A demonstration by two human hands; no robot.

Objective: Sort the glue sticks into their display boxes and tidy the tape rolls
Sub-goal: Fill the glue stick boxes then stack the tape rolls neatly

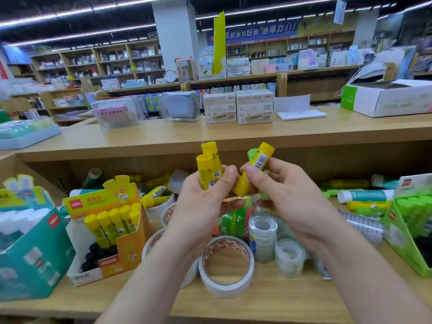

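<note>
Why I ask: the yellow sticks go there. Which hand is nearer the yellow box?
Left. The left hand is just right of the yellow box; the right hand is farther right.

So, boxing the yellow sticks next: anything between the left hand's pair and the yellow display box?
Nothing visible: open air from the left hand's yellow glue sticks to the yellow display box, whose front slots look free.

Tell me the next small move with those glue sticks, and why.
Probably carry the two yellow glue sticks in the left hand into the yellow display box: it holds matching sticks and shows empty slots. The right hand grips one yellow stick and one green stick.
</note>
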